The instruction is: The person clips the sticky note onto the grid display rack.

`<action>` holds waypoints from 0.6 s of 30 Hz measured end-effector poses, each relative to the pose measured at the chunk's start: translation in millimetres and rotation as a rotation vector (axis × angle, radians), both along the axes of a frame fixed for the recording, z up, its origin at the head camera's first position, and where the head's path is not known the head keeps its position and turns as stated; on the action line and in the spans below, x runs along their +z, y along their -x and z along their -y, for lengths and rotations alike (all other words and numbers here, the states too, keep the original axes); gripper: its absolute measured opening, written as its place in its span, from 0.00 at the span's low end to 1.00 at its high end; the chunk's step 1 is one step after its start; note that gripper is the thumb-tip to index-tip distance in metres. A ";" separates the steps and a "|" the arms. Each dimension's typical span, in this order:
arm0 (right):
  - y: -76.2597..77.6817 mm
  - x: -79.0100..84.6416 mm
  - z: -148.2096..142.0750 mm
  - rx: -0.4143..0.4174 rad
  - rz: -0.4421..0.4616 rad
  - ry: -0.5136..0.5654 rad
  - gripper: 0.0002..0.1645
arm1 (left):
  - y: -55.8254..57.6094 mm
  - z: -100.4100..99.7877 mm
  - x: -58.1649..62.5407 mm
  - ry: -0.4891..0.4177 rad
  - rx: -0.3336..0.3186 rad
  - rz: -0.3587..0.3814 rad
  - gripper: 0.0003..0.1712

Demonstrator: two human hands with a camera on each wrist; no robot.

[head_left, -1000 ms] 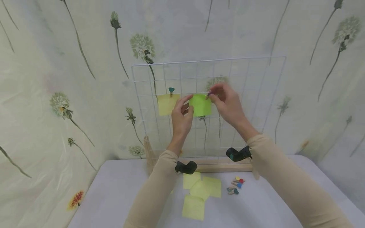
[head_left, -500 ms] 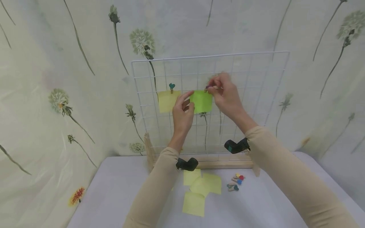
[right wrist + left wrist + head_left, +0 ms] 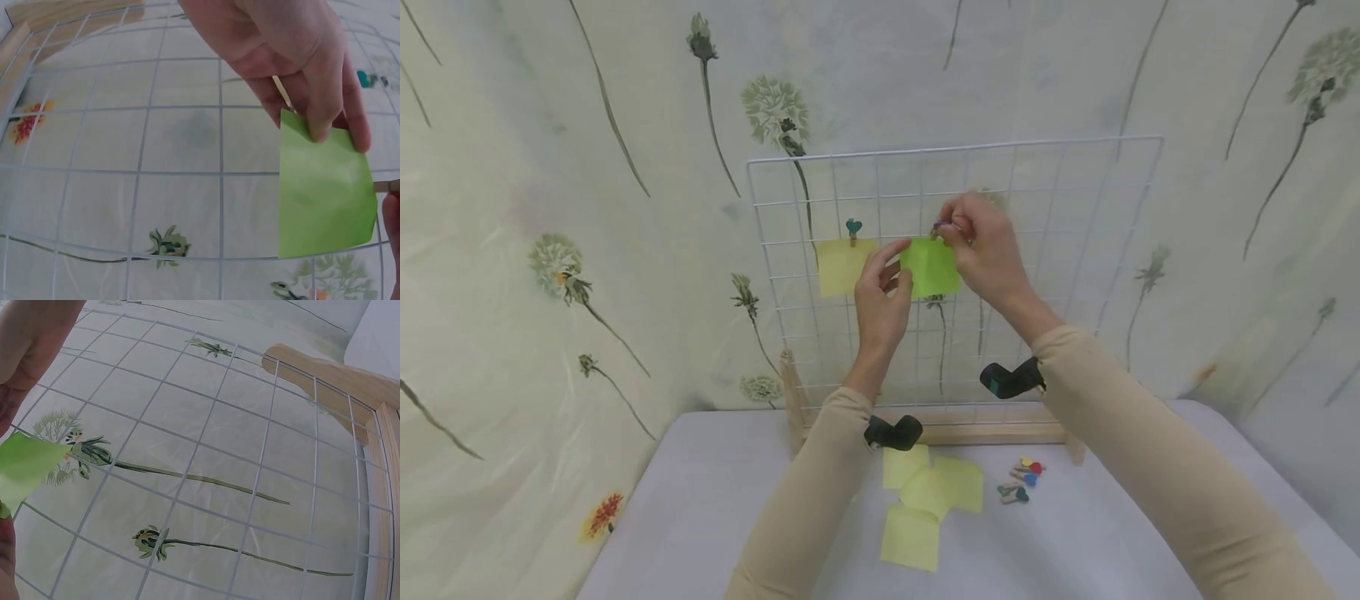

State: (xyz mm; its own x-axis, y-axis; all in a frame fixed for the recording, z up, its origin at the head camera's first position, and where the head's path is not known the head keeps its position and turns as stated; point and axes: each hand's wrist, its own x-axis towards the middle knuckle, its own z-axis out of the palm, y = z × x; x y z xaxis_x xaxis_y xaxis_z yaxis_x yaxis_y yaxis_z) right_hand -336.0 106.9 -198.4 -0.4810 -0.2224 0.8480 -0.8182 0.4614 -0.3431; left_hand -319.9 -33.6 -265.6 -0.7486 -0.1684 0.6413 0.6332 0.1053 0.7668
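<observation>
My left hand [image 3: 882, 304] pinches the left edge of a bright green sticky note [image 3: 931, 268] against the white wire grid [image 3: 1037, 147]. My right hand [image 3: 988, 250] pinches a small wooden clothespin [image 3: 935, 230] with a purple top, its tip right at the note's upper edge. In the right wrist view, the left thumb lies over the green note [image 3: 325, 194], while the clothespin [image 3: 386, 186] meets another side of it. To the left, a pale yellow note [image 3: 841, 267] hangs from the grid under a clothespin with a teal heart [image 3: 853, 227].
The grid stands upright on a wooden base [image 3: 977, 433] at the back of the white-covered table [image 3: 715, 492]. Several yellow notes [image 3: 910, 537] lie in front of it. Right of these is a small pile of colored clothespins [image 3: 1021, 481]. A flower-patterned cloth hangs behind.
My right hand has shifted left, carrying the purple-topped clothespin from the green note's upper right corner toward the middle of its top edge. The left hand keeps its hold. The head view has tilted slightly.
</observation>
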 end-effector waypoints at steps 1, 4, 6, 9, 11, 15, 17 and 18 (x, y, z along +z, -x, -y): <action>0.1 0.1 0.9 -0.002 -0.007 -0.002 0.15 | -0.2 0.1 0.3 0.001 0.000 -0.001 0.23; 0.7 0.2 2.4 -0.015 -0.023 -0.012 0.16 | -0.5 0.1 1.2 0.004 0.004 -0.002 0.23; 0.9 0.4 2.9 -0.026 -0.026 -0.023 0.15 | -0.4 -0.1 1.9 0.004 0.005 -0.003 0.22; 1.3 0.4 3.4 -0.047 -0.018 -0.037 0.14 | -0.4 -0.6 2.6 0.003 0.007 -0.001 0.22; 1.4 1.0 4.0 -0.059 -0.010 -0.045 0.13 | -0.2 -1.0 2.9 0.005 0.009 0.000 0.22; 1.1 2.0 5.1 -0.081 0.002 -0.059 0.13 | 0.8 -1.4 2.6 0.010 0.011 -0.004 0.22; 0.7 3.2 5.8 -0.088 0.004 -0.066 0.14 | 0.9 -1.4 2.8 0.010 0.013 -0.007 0.22; 0.4 3.6 6.2 -0.090 0.004 -0.068 0.15 | 1.2 -1.4 2.8 0.010 0.013 -0.009 0.22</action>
State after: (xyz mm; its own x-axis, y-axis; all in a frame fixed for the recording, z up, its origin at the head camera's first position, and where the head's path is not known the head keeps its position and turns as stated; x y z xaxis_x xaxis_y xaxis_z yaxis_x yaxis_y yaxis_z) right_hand -336.4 100.7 -194.8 -0.5051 -0.2351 0.8304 -0.7709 0.5555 -0.3116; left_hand -321.1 -32.2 -262.8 -0.7407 -0.1720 0.6494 0.6384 0.1210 0.7602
